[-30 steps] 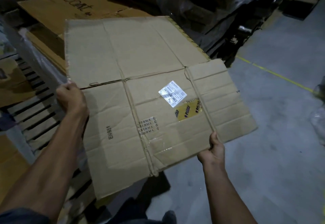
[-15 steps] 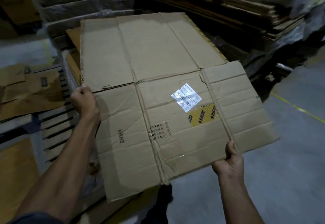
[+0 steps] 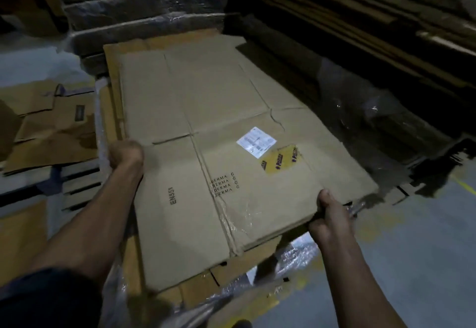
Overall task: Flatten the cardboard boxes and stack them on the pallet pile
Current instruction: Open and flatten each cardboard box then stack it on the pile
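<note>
A flattened brown cardboard box, with a white label and a yellow sticker, lies spread over the pile of flat cardboard in front of me. Its near right corner still looks slightly raised. My left hand grips its left edge at the middle crease. My right hand grips its near right edge, thumb on top and fingers underneath. The stack beneath is wrapped in clear plastic film at its near side.
Loose brown cardboard sheets lie on a slatted pallet to the left. Dark wrapped stacks stand behind, and stacked pallets fill the back right. Bare grey floor with a yellow line runs along the right.
Both hands carried the flat box forward and lowered it from a tilted, held-up position onto the cardboard pile. Their grips on the edges are unchanged.
</note>
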### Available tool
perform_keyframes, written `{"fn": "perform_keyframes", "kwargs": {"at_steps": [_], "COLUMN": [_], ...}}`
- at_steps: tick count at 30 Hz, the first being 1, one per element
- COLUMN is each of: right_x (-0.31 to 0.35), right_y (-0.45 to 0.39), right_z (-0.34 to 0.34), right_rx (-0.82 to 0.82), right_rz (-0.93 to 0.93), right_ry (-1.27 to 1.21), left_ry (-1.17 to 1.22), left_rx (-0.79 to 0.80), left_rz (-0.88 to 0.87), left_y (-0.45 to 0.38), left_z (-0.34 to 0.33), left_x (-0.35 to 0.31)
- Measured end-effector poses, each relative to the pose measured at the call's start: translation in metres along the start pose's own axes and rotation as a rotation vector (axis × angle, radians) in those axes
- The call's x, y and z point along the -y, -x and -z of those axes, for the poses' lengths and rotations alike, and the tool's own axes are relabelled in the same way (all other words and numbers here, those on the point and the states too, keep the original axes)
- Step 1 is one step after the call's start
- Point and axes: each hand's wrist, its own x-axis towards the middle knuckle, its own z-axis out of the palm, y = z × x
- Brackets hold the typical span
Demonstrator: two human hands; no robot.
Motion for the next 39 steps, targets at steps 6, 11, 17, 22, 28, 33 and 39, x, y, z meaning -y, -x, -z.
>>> {"fn": "perform_keyframes", "kwargs": {"at_steps": [6,11,17,22,28,33,39], "right_x": [-0.007,-0.017,-0.006,0.019,0.032,0.046,0.033], "right_y": [-0.004,0.009,-0.012,-0.035,-0.037,-0.036,-0.051], "right_z": [0.012,0.032,0.059,0.062,0.051,0.011,-0.054], "right_rx": [-0.204,-0.196,0.38,0.577,0.655,0.648,0.6], "right_rz": [0.362,0.88,1.103,1.245,1.379,1.448,1.255], "right_ry": [0.59,1.399,1.86,2.02,1.952,1.883,2.079], "left_ry": [-0.247,-0.371,-0.801,-0.969,-1.201,-1.191,-1.278], "left_rx": [-0.053,0.057,0.223,0.647,0.505,0.378,0.416], "left_rz": [-0.032,-0.24,-0.653,-0.952,-1.205,-1.251,-1.017], "left_y": [0.001,0.016,0.108,0.197,0.239,0.228,0.197], "left_z": [-0.006,0.0,0.014,0.044,0.047,0.042,0.006], "left_x": [0.007,0.019,0.052,0.094,0.114,0.085,0.06]}}
